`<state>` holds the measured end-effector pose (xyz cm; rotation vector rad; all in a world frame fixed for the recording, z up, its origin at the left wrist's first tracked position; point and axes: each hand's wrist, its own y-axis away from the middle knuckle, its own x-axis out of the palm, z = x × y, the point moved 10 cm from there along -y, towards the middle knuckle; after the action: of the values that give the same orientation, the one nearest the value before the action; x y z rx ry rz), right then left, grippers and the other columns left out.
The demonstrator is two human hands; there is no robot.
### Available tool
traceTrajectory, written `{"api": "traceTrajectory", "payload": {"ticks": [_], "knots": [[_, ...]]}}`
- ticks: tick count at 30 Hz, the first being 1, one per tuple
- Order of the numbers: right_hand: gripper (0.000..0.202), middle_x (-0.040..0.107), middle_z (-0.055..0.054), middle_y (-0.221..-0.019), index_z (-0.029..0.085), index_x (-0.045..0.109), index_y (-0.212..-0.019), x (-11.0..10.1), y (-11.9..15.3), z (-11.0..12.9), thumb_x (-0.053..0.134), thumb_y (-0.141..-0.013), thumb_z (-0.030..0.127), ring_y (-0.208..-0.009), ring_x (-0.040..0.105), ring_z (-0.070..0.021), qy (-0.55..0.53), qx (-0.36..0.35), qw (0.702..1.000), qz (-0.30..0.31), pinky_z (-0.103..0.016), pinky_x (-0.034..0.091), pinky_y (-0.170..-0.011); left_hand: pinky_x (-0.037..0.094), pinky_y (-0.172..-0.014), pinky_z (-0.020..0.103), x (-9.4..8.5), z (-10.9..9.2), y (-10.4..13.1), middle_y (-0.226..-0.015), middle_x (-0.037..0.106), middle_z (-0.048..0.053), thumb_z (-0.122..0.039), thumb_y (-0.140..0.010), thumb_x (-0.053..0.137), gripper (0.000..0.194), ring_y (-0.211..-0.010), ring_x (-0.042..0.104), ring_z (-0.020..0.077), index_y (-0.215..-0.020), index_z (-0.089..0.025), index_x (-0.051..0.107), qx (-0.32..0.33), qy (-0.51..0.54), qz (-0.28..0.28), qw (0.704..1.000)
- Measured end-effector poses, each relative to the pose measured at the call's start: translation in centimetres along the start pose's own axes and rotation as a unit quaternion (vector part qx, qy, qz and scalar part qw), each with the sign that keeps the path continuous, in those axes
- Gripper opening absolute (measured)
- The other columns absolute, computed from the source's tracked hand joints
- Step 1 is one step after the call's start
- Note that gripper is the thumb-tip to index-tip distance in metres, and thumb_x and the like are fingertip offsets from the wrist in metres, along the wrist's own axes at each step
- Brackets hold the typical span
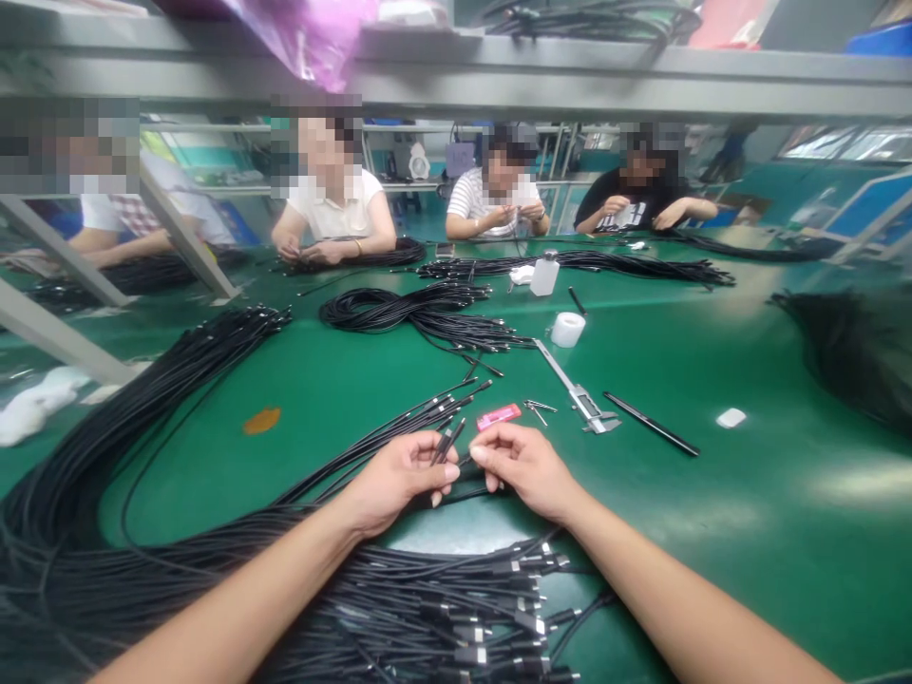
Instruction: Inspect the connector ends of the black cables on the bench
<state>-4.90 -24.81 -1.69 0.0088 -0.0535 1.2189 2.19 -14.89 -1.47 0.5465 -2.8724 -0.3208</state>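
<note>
My left hand (420, 465) is closed around the black connector ends of USB cables (447, 443), which point up between thumb and fingers. Close beside it, my right hand (523, 465) pinches a dark cable (466, 462) between thumb and forefinger; the exact spot it grips is partly hidden by the fingers. Below both hands lies a thick bundle of black cables (427, 570), its metal-tipped plugs fanned out toward the right. More loose cable ends (434, 408) reach past my left hand on the far side.
On the green table (662, 532) lie a pink lighter (499, 416), small metal pins (540, 408), a caliper (580, 394), a black pen (652, 424), a tape roll (568, 329) and a white bottle (544, 275). A coiled cable bundle (370, 309) sits farther back. Several people work across the table.
</note>
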Motion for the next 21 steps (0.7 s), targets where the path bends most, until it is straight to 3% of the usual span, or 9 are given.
{"api": "traceTrajectory", "payload": {"ticks": [6, 14, 21], "knots": [[0.039, 0.057, 0.003, -0.051, 0.018, 0.057, -0.071, -0.2, 0.1, 0.1, 0.066, -0.084, 0.053, -0.045, 0.053, -0.0109, 0.027, -0.003, 1.000, -0.010, -0.023, 0.039, -0.050, 0.045, -0.052, 0.019, 0.2, 0.3, 0.0, -0.067, 0.062, 0.001, -0.032, -0.075, 0.081, 0.031, -0.055, 0.055, 0.0088, -0.088, -0.013, 0.061, -0.012, 0.002, 0.017, 1.000], [0.041, 0.060, 0.002, -0.056, 0.018, 0.059, -0.070, -0.2, 0.2, 0.5, 0.063, -0.085, 0.057, -0.049, 0.056, -0.0118, 0.027, -0.010, 1.000, -0.012, -0.024, 0.042, -0.052, 0.047, -0.053, 0.021, 0.2, 0.5, 0.0, -0.071, 0.062, 0.000, -0.032, -0.074, 0.082, 0.031, -0.059, 0.058, 0.0105, -0.089, -0.013, 0.062, -0.009, -0.003, 0.016, 1.000], [0.037, 0.070, -0.004, -0.075, 0.018, 0.070, -0.075, 0.8, 0.4, 1.1, 0.063, -0.087, 0.052, -0.071, 0.064, -0.0175, 0.055, -0.035, 0.997, 0.031, -0.030, 0.050, -0.071, 0.050, -0.069, 0.025, -1.9, -1.3, -0.1, -0.092, 0.072, 0.007, -0.026, -0.070, 0.084, 0.035, -0.078, 0.064, 0.0148, -0.098, -0.013, 0.067, 0.032, -0.053, -0.053, 0.997]]}}
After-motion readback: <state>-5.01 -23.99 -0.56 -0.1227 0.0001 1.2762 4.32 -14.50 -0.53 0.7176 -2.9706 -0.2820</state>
